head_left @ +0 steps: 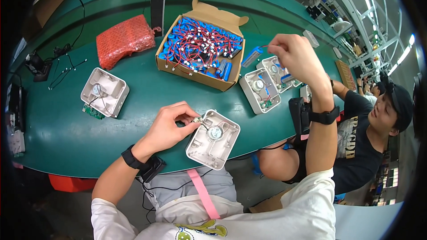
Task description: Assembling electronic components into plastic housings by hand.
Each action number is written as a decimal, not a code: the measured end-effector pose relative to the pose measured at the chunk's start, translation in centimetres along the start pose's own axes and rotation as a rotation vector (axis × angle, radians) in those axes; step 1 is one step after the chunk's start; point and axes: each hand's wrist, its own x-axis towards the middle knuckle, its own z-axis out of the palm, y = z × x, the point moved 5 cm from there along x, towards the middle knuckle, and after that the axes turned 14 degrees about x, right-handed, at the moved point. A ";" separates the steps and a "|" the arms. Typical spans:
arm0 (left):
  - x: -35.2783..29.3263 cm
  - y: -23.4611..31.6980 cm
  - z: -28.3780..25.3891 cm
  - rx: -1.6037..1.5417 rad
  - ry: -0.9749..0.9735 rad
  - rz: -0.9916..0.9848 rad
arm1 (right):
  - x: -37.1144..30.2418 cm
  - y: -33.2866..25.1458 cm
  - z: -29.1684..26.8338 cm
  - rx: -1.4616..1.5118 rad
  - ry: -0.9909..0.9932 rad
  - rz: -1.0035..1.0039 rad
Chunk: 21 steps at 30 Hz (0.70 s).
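Just in front of me on the green table lies a white square plastic housing, open side up, with a round speaker inside. My left hand pinches a small circuit board at the housing's far left corner; thin wires run from it toward the speaker. Raised at the right, my right hand is closed on the red wire of a blue cylindrical battery. That battery dangles beside the cardboard box, above the table. My right fingertips are partly hidden.
A cardboard box full of blue batteries with red leads stands at the far middle, beside a red bubble-wrap bundle. Another housing with a green board sits left. Several filled housings stand right, near a seated co-worker.
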 end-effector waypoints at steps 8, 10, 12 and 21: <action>0.0 -0.1 0.2 -0.044 -0.028 -0.039 | 0.7 1.5 5.0 0.144 -0.115 0.152; 0.0 -0.1 0.2 -0.058 -0.027 -0.046 | 0.4 1.3 4.9 0.215 -0.084 0.152; 0.2 -0.2 0.3 -0.070 -0.030 -0.049 | -0.5 1.0 4.4 0.351 -0.015 0.156; 0.0 0.0 0.0 -0.075 -0.034 -0.071 | -7.5 -3.1 6.2 1.087 -0.173 0.125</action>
